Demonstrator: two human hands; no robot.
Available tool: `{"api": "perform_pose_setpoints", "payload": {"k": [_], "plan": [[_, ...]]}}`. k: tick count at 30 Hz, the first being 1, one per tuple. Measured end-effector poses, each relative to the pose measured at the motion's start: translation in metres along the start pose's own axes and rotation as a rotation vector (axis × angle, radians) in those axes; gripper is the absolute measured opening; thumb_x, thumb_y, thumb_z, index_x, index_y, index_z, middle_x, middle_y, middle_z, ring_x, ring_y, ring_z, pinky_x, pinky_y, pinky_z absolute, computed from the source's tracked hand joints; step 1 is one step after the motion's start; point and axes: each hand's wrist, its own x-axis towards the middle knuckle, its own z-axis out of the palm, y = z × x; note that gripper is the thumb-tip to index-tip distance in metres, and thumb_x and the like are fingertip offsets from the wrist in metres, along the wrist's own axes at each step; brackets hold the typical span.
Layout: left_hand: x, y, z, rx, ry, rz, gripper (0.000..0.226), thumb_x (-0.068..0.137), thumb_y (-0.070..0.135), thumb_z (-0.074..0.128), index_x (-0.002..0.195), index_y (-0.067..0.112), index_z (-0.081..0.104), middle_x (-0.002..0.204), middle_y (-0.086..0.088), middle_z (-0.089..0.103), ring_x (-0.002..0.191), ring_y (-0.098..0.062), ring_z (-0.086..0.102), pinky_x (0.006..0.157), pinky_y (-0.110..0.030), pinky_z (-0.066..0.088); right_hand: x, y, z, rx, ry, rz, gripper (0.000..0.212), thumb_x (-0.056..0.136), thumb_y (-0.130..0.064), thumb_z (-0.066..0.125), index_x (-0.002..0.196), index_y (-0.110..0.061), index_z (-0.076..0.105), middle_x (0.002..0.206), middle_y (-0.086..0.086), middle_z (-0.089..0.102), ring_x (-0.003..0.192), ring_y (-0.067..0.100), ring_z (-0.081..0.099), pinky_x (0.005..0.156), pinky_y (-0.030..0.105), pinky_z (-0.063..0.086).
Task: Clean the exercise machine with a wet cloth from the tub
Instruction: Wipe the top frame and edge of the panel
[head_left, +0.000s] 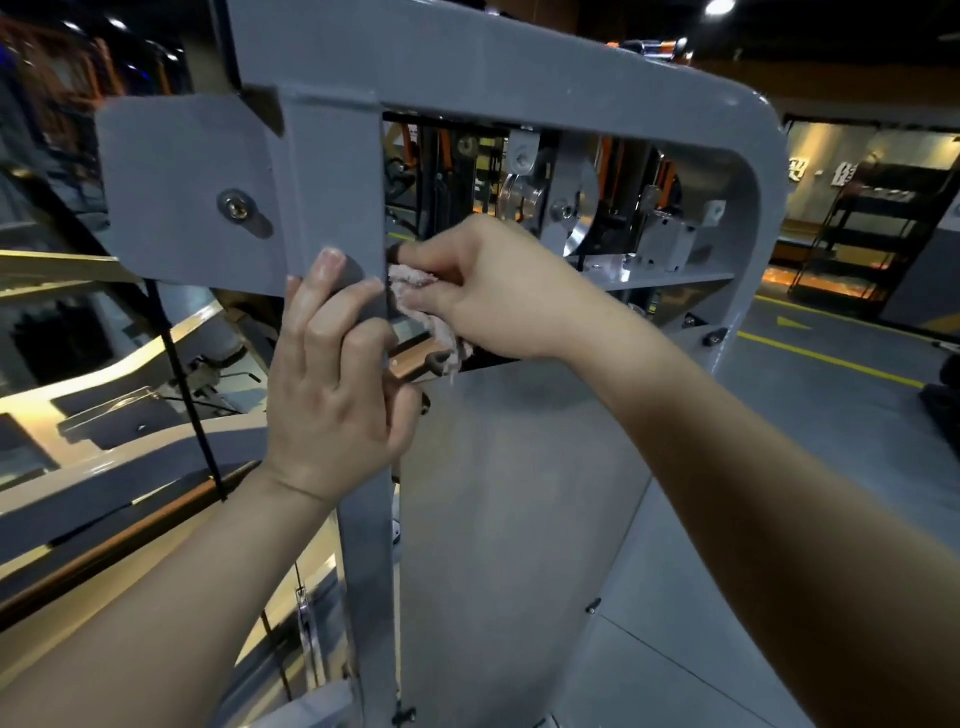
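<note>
The exercise machine's grey steel frame (519, 73) fills the view, with an upright post (332, 182) in the middle and a flat grey panel (509, 493) below. My left hand (337, 379) grips the post from the left, fingers wrapped round its front. My right hand (493, 291) holds a crumpled pale pinkish cloth (426, 317) and presses it against the post's inner right edge, inside the frame opening. Part of the cloth hangs down below my fingers. The tub is not in view.
Pulleys and metal brackets (550, 202) sit inside the frame opening behind my right hand. A black cable (182, 374) runs down on the left. A dark rack (872, 234) stands at the far right on a grey floor with yellow lines (831, 358).
</note>
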Motion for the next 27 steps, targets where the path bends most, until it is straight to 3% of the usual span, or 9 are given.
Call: {"api": "perform_pose_setpoints", "payload": {"k": [3, 5, 9, 13, 16, 19, 21, 24, 27], "plan": [[0.001, 0.001, 0.000, -0.006, -0.007, 0.003, 0.020, 0.089, 0.016, 0.041, 0.106, 0.008, 0.046, 0.134, -0.015, 0.039, 0.145, -0.041, 0.026, 0.121, -0.059, 0.027, 0.021, -0.009, 0.007, -0.109, 0.056, 0.115, 0.028, 0.092, -0.010, 0.056, 0.068, -0.017, 0.045, 0.061, -0.005, 0.045, 0.054, 0.007, 0.042, 0.048, 0.026, 0.031], [0.002, 0.002, -0.002, 0.002, -0.013, 0.000, 0.020, 0.090, 0.018, 0.039, 0.106, 0.008, 0.046, 0.135, -0.015, 0.039, 0.146, -0.041, 0.026, 0.122, -0.058, 0.026, 0.033, -0.017, 0.010, -0.129, 0.059, 0.192, 0.019, 0.089, -0.005, 0.053, 0.078, -0.017, 0.043, 0.072, -0.004, 0.045, 0.062, 0.005, 0.040, 0.047, 0.024, 0.030], [0.002, 0.002, -0.001, 0.032, -0.023, 0.000, 0.020, 0.086, 0.012, 0.044, 0.105, 0.007, 0.046, 0.134, -0.015, 0.039, 0.147, -0.040, 0.024, 0.115, -0.066, 0.032, 0.012, -0.005, 0.007, 0.031, 0.080, 0.101, 0.029, 0.092, -0.012, 0.057, 0.067, -0.011, 0.044, 0.059, 0.000, 0.039, 0.053, 0.012, 0.034, 0.049, 0.026, 0.028], [0.001, 0.003, -0.001, 0.019, -0.014, -0.015, 0.019, 0.089, 0.016, 0.041, 0.106, 0.008, 0.045, 0.134, -0.015, 0.039, 0.148, -0.037, 0.022, 0.111, -0.068, 0.034, 0.000, -0.004, 0.007, 0.164, 0.076, 0.093, 0.039, 0.096, -0.015, 0.059, 0.059, -0.017, 0.045, 0.048, -0.009, 0.040, 0.045, 0.006, 0.037, 0.043, 0.016, 0.029], [0.001, 0.003, -0.002, 0.036, -0.020, -0.003, 0.019, 0.091, 0.019, 0.040, 0.106, 0.008, 0.046, 0.135, -0.015, 0.039, 0.148, -0.037, 0.021, 0.114, -0.067, 0.032, 0.020, -0.011, 0.018, 0.285, 0.242, 0.216, 0.042, 0.090, -0.003, 0.054, 0.053, -0.016, 0.039, 0.041, -0.012, 0.033, 0.046, 0.013, 0.033, 0.042, 0.022, 0.027], [0.001, 0.003, -0.001, 0.062, -0.011, 0.006, 0.020, 0.092, 0.020, 0.038, 0.104, 0.007, 0.047, 0.135, -0.015, 0.039, 0.147, -0.038, 0.023, 0.118, -0.064, 0.030, 0.036, -0.020, 0.021, 0.704, 0.428, 0.282, 0.033, 0.095, -0.002, 0.053, 0.063, -0.005, 0.052, 0.053, 0.003, 0.044, 0.048, 0.017, 0.040, 0.047, 0.020, 0.032], [0.002, 0.003, -0.001, 0.067, -0.004, 0.003, 0.021, 0.092, 0.021, 0.036, 0.103, 0.008, 0.047, 0.135, -0.015, 0.039, 0.147, -0.037, 0.023, 0.119, -0.062, 0.028, 0.042, -0.020, 0.018, 0.628, 0.498, 0.277, 0.036, 0.094, -0.004, 0.053, 0.061, -0.014, 0.046, 0.055, -0.002, 0.039, 0.050, 0.015, 0.035, 0.046, 0.021, 0.027], [0.001, 0.003, -0.001, 0.058, 0.001, 0.003, 0.020, 0.089, 0.019, 0.038, 0.102, 0.007, 0.048, 0.135, -0.015, 0.039, 0.148, -0.036, 0.022, 0.118, -0.063, 0.030, 0.037, -0.018, 0.013, 0.282, 0.239, 0.273, 0.014, 0.090, -0.002, 0.050, 0.080, -0.006, 0.059, 0.065, 0.005, 0.050, 0.060, 0.021, 0.048, 0.046, 0.024, 0.033], [0.001, 0.002, -0.001, 0.091, 0.001, 0.009, 0.019, 0.088, 0.019, 0.038, 0.100, 0.007, 0.047, 0.135, -0.015, 0.039, 0.146, -0.039, 0.026, 0.117, -0.064, 0.031, 0.040, -0.018, 0.005, 0.319, 0.150, 0.324, 0.019, 0.090, 0.004, 0.047, 0.103, -0.004, 0.059, 0.072, 0.006, 0.056, 0.062, 0.019, 0.053, 0.040, 0.020, 0.035]]}}
